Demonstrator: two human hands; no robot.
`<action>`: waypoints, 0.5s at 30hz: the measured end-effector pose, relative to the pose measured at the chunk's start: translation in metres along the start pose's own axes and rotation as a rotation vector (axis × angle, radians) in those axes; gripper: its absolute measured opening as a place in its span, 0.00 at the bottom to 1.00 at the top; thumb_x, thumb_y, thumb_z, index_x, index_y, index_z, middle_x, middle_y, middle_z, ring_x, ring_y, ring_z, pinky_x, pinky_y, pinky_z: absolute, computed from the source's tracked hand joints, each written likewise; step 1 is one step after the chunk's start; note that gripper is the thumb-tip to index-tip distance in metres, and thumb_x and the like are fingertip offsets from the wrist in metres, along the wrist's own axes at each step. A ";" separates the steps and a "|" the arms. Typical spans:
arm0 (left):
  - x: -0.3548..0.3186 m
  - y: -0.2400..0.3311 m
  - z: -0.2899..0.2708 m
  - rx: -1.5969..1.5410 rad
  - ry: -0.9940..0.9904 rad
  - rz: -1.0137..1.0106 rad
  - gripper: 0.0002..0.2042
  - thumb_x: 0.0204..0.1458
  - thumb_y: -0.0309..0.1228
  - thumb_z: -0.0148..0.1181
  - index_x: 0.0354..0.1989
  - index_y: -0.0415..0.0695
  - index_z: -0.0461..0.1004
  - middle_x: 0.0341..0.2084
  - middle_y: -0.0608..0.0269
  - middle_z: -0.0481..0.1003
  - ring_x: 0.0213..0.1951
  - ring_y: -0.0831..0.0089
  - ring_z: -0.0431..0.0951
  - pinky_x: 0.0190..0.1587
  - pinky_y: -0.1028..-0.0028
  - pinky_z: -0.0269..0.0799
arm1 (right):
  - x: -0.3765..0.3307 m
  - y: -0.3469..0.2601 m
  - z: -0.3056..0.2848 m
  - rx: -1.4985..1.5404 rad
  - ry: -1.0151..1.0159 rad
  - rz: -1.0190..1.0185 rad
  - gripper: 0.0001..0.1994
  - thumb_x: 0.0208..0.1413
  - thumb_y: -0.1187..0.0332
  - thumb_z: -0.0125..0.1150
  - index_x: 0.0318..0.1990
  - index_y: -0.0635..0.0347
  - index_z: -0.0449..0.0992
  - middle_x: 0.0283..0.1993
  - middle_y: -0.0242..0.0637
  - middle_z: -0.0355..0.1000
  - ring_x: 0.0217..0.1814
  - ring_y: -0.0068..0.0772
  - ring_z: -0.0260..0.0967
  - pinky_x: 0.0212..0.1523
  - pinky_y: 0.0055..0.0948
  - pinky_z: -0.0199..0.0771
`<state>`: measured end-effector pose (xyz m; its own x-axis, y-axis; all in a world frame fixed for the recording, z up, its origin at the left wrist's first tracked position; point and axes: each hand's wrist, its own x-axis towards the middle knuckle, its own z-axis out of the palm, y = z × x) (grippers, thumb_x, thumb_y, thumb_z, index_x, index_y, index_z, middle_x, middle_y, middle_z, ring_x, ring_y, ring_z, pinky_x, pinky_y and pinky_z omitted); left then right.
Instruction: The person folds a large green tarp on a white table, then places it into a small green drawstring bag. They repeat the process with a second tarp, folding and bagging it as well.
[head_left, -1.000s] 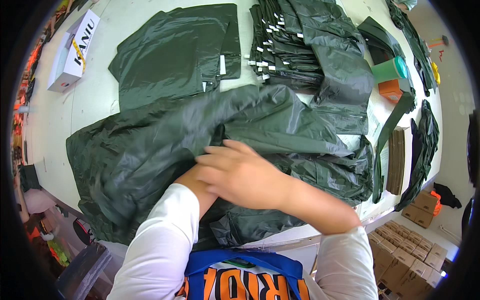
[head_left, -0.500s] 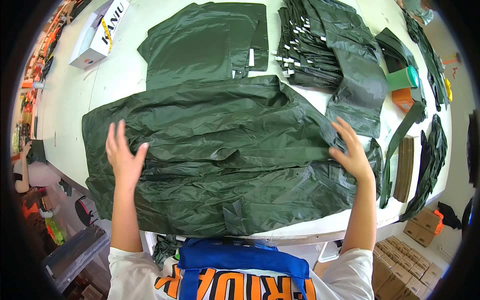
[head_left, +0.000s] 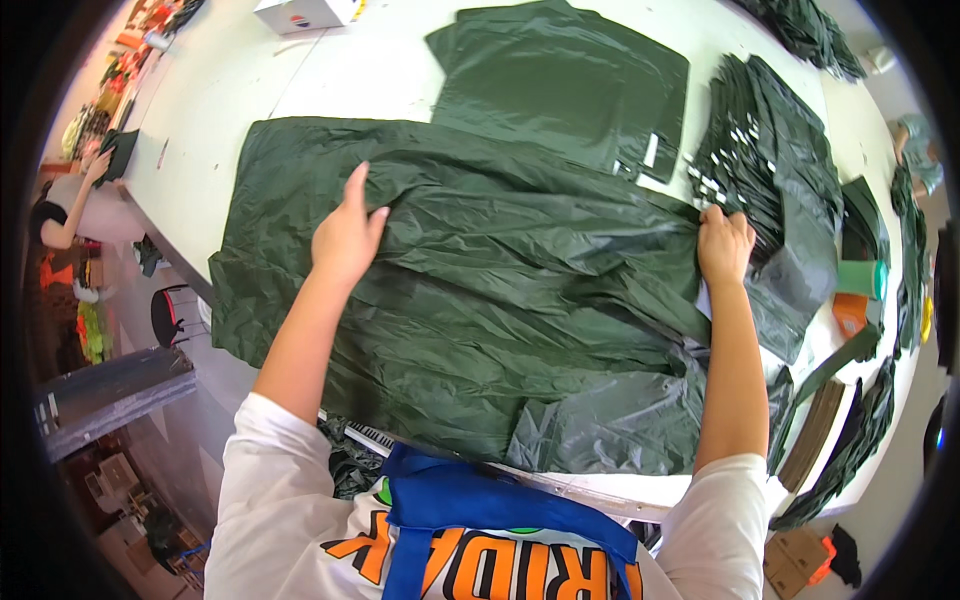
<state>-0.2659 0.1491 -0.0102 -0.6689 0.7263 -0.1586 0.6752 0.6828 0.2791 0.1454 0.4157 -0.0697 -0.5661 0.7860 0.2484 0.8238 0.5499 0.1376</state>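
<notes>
2 own hands, 1 grn cyl, 1 wht box

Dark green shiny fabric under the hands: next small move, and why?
Probably sweep the left hand leftward over the dark green shiny fabric: its middle is wrinkled, that hand is open, and the right hand looks closed on its right edge.

white box; upper part beyond view
</notes>
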 end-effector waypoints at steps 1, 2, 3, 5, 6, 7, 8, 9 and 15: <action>0.003 0.000 0.006 -0.083 0.265 0.287 0.22 0.53 0.32 0.56 0.58 0.49 0.64 0.40 0.55 0.76 0.40 0.53 0.76 0.41 0.60 0.72 | -0.001 -0.006 -0.001 0.018 -0.027 0.069 0.03 0.53 0.67 0.52 0.34 0.50 0.71 0.30 0.32 0.74 0.42 0.38 0.66 0.43 0.40 0.61; 0.010 0.000 0.003 -0.020 0.303 0.449 0.21 0.52 0.31 0.56 0.56 0.48 0.66 0.41 0.55 0.75 0.41 0.54 0.76 0.41 0.60 0.72 | -0.001 -0.010 -0.004 0.050 -0.005 0.070 0.04 0.54 0.66 0.52 0.36 0.51 0.71 0.33 0.33 0.74 0.43 0.39 0.66 0.44 0.41 0.62; 0.018 0.006 0.000 0.038 0.331 0.615 0.20 0.52 0.30 0.56 0.55 0.47 0.67 0.43 0.56 0.74 0.42 0.55 0.75 0.42 0.61 0.73 | -0.005 -0.013 -0.007 0.075 0.011 0.077 0.05 0.56 0.66 0.51 0.38 0.51 0.71 0.37 0.34 0.74 0.45 0.39 0.66 0.45 0.41 0.62; 0.030 -0.001 0.008 0.089 0.149 0.558 0.16 0.52 0.28 0.56 0.50 0.49 0.72 0.35 0.56 0.75 0.39 0.56 0.77 0.42 0.64 0.73 | -0.010 -0.027 -0.027 0.166 0.036 0.048 0.12 0.57 0.65 0.53 0.47 0.54 0.71 0.48 0.37 0.69 0.52 0.43 0.64 0.51 0.43 0.61; 0.035 0.004 0.003 0.215 0.029 0.446 0.11 0.54 0.31 0.56 0.44 0.44 0.75 0.35 0.58 0.77 0.37 0.61 0.78 0.41 0.66 0.73 | -0.015 -0.043 -0.047 0.260 0.084 0.009 0.15 0.55 0.67 0.55 0.51 0.55 0.70 0.52 0.39 0.67 0.55 0.45 0.63 0.53 0.43 0.61; 0.042 -0.001 -0.001 0.007 -0.085 0.335 0.11 0.54 0.32 0.56 0.43 0.43 0.74 0.35 0.59 0.77 0.37 0.63 0.78 0.41 0.67 0.73 | -0.028 -0.052 -0.061 0.377 0.121 -0.077 0.19 0.53 0.66 0.58 0.53 0.54 0.69 0.57 0.41 0.64 0.58 0.47 0.60 0.56 0.43 0.59; 0.049 -0.010 -0.006 -0.202 -0.199 0.224 0.11 0.55 0.33 0.56 0.43 0.41 0.74 0.35 0.59 0.78 0.37 0.64 0.78 0.40 0.67 0.74 | -0.044 -0.064 -0.081 0.431 0.028 -0.164 0.23 0.50 0.63 0.60 0.55 0.54 0.68 0.60 0.41 0.62 0.63 0.48 0.57 0.62 0.45 0.52; 0.053 -0.017 -0.011 -0.406 -0.315 0.109 0.11 0.56 0.33 0.55 0.42 0.40 0.74 0.36 0.59 0.78 0.37 0.66 0.78 0.40 0.67 0.74 | -0.059 -0.067 -0.098 0.371 -0.144 -0.308 0.28 0.47 0.58 0.63 0.58 0.53 0.67 0.64 0.40 0.59 0.68 0.48 0.51 0.67 0.49 0.43; 0.059 -0.044 -0.022 -1.306 -0.406 -0.290 0.11 0.57 0.26 0.51 0.48 0.44 0.73 0.40 0.60 0.76 0.41 0.71 0.76 0.44 0.70 0.74 | -0.152 -0.017 -0.094 0.189 -0.219 -0.006 0.46 0.28 0.61 0.74 0.61 0.58 0.61 0.64 0.41 0.59 0.68 0.45 0.51 0.68 0.50 0.41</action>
<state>-0.3425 0.1602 -0.0112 -0.4459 0.6992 -0.5588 -0.3940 0.4073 0.8239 0.2203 0.2599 -0.0198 -0.5803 0.8138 0.0323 0.8123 0.5812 -0.0483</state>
